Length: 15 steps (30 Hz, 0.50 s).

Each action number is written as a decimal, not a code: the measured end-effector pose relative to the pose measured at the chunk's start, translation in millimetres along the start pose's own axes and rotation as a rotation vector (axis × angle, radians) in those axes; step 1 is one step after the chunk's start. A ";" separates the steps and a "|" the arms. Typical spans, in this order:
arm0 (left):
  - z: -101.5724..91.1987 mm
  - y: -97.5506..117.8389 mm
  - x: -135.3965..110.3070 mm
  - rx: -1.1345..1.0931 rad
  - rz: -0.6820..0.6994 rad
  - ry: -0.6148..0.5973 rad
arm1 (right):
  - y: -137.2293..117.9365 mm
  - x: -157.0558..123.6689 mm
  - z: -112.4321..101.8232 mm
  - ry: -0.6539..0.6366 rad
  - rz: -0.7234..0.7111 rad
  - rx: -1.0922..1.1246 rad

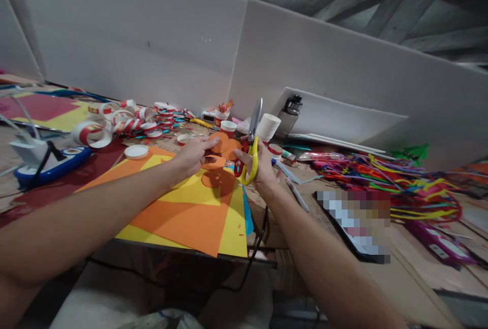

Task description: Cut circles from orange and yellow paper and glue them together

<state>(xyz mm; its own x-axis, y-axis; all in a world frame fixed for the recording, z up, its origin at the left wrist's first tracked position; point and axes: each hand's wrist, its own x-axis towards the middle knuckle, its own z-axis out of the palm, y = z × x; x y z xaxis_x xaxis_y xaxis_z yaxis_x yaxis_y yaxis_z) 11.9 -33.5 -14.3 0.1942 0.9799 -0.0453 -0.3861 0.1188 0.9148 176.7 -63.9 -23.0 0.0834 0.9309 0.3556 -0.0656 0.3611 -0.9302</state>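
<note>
My left hand (193, 156) pinches an orange paper cut-out of round shapes (224, 147) above the table. My right hand (258, 167) also touches that cut-out with its fingertips while gripping scissors (250, 152) with yellow and red handles, blades pointing up and away. Below both hands lie an orange paper sheet (186, 222) with a round hole cut in it and a yellow sheet (232, 227) under it.
Cut red-and-white paper cup rings (125, 120) litter the back left, with a stack of white cups (268, 127) and a dark bottle (288, 114) behind. Coloured pipe cleaners (400, 181) spread at right. A blue-and-white device (46, 163) sits left. White boards wall the back.
</note>
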 end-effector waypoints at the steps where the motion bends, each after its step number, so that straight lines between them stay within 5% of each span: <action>1: -0.9 1.6 1.6 0.004 0.020 0.027 | 0.5 1.2 -1.9 0.012 0.020 -0.001; 4: -9.8 11.8 8.6 0.101 0.078 0.046 | -0.9 5.9 -9.5 0.018 0.053 -0.064; 7: -29.0 29.0 16.7 0.353 0.102 -0.095 | -6.5 9.4 -16.6 -0.097 0.113 -0.183; 12: -57.9 49.2 24.0 0.808 -0.133 -0.484 | -12.7 10.4 -21.9 -0.233 0.186 -0.419; 15: -57.5 47.5 22.6 0.993 -0.059 -0.488 | -9.4 12.1 -24.3 -0.284 0.202 -0.514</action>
<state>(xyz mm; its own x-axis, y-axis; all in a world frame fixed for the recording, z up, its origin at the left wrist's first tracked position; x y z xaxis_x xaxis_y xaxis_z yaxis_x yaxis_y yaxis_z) -53.9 3.5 5.0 0.6073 0.7828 -0.1357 0.4873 -0.2322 0.8418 202.6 -57.4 -12.1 -0.1536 0.9817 0.1122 0.4410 0.1697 -0.8813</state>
